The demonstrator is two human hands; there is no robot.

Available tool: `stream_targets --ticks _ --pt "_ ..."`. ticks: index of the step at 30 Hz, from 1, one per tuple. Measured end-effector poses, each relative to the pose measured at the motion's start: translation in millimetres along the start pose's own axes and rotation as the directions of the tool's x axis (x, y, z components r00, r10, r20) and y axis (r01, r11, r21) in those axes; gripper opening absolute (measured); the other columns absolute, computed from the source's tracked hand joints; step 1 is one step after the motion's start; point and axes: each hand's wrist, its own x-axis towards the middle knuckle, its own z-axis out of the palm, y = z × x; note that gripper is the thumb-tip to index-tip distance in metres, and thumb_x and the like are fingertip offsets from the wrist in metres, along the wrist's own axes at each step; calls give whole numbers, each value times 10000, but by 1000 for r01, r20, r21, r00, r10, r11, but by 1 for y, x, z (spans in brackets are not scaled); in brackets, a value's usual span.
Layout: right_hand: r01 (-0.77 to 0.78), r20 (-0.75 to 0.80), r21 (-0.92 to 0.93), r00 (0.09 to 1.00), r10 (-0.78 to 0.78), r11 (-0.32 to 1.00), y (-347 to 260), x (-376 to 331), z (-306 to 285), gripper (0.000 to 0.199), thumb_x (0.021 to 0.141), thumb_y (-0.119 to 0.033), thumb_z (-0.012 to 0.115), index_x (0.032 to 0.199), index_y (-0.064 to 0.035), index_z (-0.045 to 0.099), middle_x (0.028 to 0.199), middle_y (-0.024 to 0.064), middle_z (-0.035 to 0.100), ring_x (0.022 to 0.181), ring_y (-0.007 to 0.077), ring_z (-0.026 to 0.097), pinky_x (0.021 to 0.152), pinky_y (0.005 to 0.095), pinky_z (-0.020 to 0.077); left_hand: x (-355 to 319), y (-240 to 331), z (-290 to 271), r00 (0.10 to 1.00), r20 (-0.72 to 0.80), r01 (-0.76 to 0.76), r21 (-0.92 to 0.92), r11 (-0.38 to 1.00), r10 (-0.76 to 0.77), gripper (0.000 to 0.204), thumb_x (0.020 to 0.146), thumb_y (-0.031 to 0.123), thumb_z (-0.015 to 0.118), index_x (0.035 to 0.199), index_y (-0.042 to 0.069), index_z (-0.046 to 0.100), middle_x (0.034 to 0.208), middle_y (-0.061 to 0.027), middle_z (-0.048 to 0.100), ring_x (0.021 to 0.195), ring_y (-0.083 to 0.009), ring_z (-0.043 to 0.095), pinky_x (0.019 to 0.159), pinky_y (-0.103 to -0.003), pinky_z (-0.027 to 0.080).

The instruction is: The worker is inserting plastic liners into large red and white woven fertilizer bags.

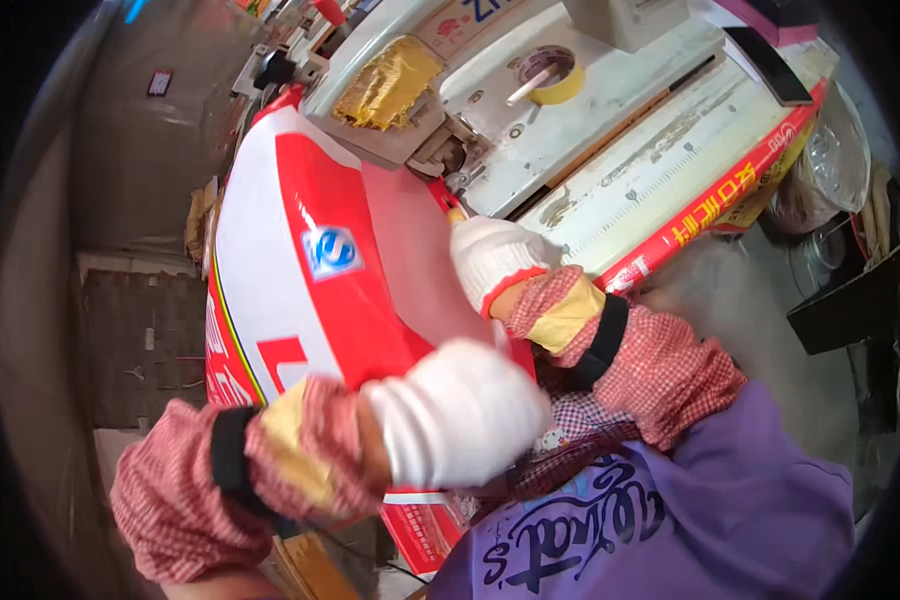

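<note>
A large red and white printed bag [300, 250] lies across the work surface, its upper end under a white machine head [530, 110]. My left hand [455, 415], in a white glove, is closed on the near edge of the bag. Beside the machine's foot, my right hand [495, 255], also gloved in white, presses on the bag's red part. Both forearms wear red checked sleeve covers.
A roll of yellow tape [550, 75] on a peg and a yellow cloth [390, 85] sit on the machine. A red printed strip [720, 200] edges the table with its ruler scale. A dark phone-like slab [770, 65] lies at top right. Clear plastic bags [820, 170] sit at right.
</note>
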Motion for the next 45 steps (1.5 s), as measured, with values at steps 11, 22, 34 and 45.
stream_targets --ticks 11,22,34,45 --pt "-469 501 853 858 -109 229 6 34 -7 360 912 -167 446 1253 -54 466 954 60 619 867 139 592 716 292 506 3 -170 61 725 -346 653 69 754 -596 112 711 138 587 773 71 652 730 -137 643 700 -307 633 624 -398 504" --pt "371 52 -208 928 -369 905 -55 66 33 476 763 -214 558 1195 -26 491 1279 153 468 1238 291 380 1038 417 248 -201 -52 23 810 -360 537 136 832 -464 82 570 127 615 642 113 578 721 -65 598 779 -245 586 866 -434 423" --pt "220 505 791 289 -813 570 -197 -58 -15 289 837 -382 548 901 -122 655 721 104 638 651 239 617 617 331 480 -282 125 286 -95 200 -682 -727 -82 -975 578 897 506 411 1278 72 401 1188 -85 515 1050 -199 547 869 -338 477" --pt "-425 714 674 164 -680 604 -125 -94 -2 487 814 -281 613 1175 21 488 1111 133 587 1018 263 555 871 357 439 -218 185 337 -118 309 -960 -277 30 -944 537 940 415 389 1317 33 365 1262 -128 484 1132 -238 493 962 -347 399"
